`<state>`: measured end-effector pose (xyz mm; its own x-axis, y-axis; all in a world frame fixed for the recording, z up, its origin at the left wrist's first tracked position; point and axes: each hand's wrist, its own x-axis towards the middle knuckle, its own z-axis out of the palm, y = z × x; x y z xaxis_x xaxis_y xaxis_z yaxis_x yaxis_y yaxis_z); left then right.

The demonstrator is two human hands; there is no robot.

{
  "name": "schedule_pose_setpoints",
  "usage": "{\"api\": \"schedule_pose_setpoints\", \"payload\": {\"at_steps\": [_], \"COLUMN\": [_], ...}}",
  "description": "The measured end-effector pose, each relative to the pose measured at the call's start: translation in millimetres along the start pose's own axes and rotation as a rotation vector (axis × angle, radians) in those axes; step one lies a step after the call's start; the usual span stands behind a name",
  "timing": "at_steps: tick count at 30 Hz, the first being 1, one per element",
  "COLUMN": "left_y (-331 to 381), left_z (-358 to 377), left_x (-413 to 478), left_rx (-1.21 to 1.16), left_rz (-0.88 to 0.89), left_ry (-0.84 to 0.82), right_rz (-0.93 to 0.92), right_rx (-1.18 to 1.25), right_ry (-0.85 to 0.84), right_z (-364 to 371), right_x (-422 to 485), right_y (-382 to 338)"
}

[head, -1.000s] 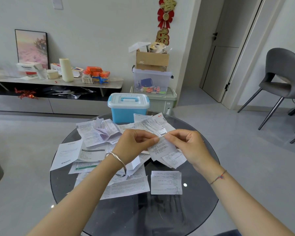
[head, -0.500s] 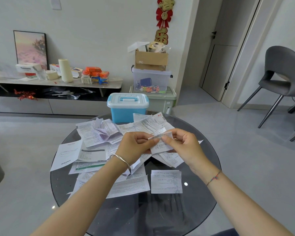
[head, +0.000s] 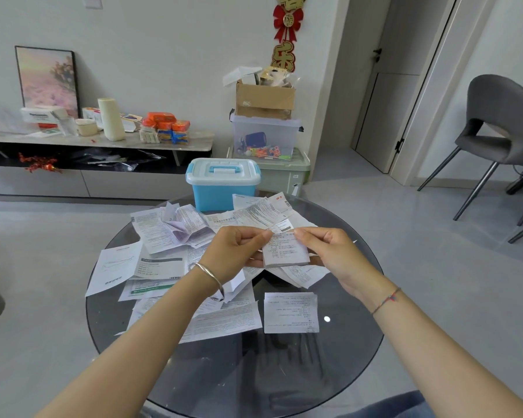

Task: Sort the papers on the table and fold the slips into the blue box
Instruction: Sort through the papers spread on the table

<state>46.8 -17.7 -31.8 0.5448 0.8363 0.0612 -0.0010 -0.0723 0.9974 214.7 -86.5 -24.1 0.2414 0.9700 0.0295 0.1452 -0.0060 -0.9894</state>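
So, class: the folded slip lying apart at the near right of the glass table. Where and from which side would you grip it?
Probably its right edge, from the right: the folded slip lies flat on the glass table, its left edge beside a larger sheet, its right free.

The box [head: 222,188] sits at the far edge of the table [head: 284,372]. Loose papers [head: 163,236] lie spread in front of it, mostly on the left half. One folded sheet [head: 290,312] lies just right of the near papers. Above the papers, the left hand [head: 233,251] pinches a slip [head: 286,248] at its left corner and the right hand [head: 326,251] at its right corner.
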Motion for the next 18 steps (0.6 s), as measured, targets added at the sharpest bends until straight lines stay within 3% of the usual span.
{"api": "schedule_pose_setpoints", "payload": {"at_steps": [4, 8, 13, 18], "left_y": [-6, -22, -45, -57], "left_z": [-3, 0, 1, 10], "left_x": [-3, -3, 1, 2], "left_rx": [0.059, 0.372, 0.837, 1.068], "left_rz": [-0.004, 0.062, 0.103, 0.087], "left_ry": [-0.094, -0.201, -0.287, -0.352], "right_rz": [0.019, 0.160, 0.182, 0.116], "right_rx": [-0.058, -0.181, -0.287, -0.424], "right_ry": [-0.089, -0.175, -0.043, 0.030], "right_z": [-11, -25, -15, -11], "right_x": [-8, -17, -20, -16], "right_y": [1, 16, 61, 83]}}
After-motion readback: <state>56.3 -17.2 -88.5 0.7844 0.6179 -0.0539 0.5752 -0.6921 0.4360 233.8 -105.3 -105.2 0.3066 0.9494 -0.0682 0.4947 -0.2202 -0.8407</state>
